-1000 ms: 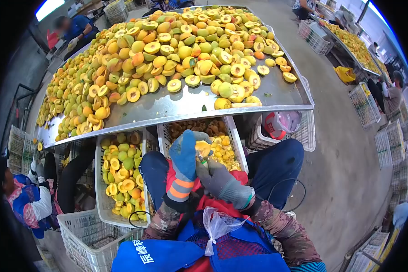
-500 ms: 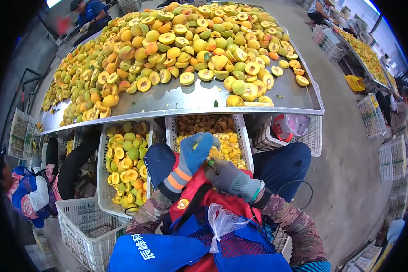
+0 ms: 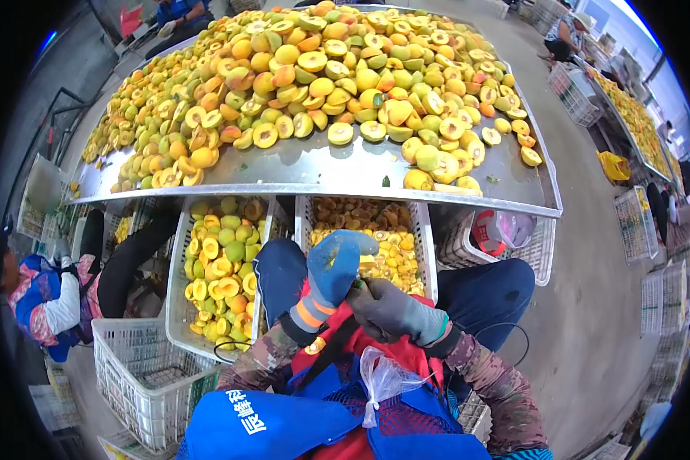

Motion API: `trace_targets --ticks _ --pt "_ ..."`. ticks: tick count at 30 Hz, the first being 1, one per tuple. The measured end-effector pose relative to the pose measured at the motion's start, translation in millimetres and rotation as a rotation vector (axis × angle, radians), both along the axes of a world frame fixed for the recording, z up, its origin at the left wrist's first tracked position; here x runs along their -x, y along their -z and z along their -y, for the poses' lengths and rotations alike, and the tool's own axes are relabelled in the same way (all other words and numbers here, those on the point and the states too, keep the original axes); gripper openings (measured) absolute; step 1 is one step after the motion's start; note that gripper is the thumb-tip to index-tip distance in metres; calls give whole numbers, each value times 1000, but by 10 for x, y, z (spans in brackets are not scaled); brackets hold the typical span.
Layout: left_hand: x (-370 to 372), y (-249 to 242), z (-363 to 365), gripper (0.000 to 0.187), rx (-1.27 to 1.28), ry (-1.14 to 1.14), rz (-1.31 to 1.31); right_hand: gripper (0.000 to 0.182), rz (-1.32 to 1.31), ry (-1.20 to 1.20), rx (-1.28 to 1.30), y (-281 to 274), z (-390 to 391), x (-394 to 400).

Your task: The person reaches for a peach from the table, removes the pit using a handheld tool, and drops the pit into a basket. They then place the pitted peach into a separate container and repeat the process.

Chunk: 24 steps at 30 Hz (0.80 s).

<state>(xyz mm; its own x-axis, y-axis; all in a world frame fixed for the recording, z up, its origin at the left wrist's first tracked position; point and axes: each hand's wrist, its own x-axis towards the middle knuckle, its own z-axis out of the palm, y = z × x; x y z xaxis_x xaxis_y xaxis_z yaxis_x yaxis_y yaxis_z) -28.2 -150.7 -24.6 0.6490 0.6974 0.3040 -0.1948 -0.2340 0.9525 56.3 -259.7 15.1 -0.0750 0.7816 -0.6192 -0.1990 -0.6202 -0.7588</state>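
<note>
My left hand, in a blue glove with an orange-striped cuff, is closed above the lap, and what it holds is hidden by the glove. Against it on the right, my right hand in a grey glove is wrapped round a small tool whose green part barely shows between the hands. Behind them stands a white crate with brown pits and yellow fruit pieces. To the left, another crate holds halved yellow and green fruit. A fruit half rests on the red apron.
A metal table piled with fruit spans the front. A white crate stands at lower left. On the right, a crate holds a red item and a plastic bag. Co-workers sit at left, upper left and far right.
The view has shifted, so the table and crates appear a little further right. My left hand's fingers have changed position, now extending right over my right hand, which has turned slightly.
</note>
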Motion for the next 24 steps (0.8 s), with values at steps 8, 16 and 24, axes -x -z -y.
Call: trace_targets --ticks 8,16,24 --pt "81 -14 -66 33 336 172 32 30 -49 -86 27 129 -26 -78" --pt "39 -12 -205 33 115 172 -158 29 141 -9 -155 163 -105 -42" --pt "121 70 -284 39 1212 90 301 22 -421 66 -233 89 -166 47"
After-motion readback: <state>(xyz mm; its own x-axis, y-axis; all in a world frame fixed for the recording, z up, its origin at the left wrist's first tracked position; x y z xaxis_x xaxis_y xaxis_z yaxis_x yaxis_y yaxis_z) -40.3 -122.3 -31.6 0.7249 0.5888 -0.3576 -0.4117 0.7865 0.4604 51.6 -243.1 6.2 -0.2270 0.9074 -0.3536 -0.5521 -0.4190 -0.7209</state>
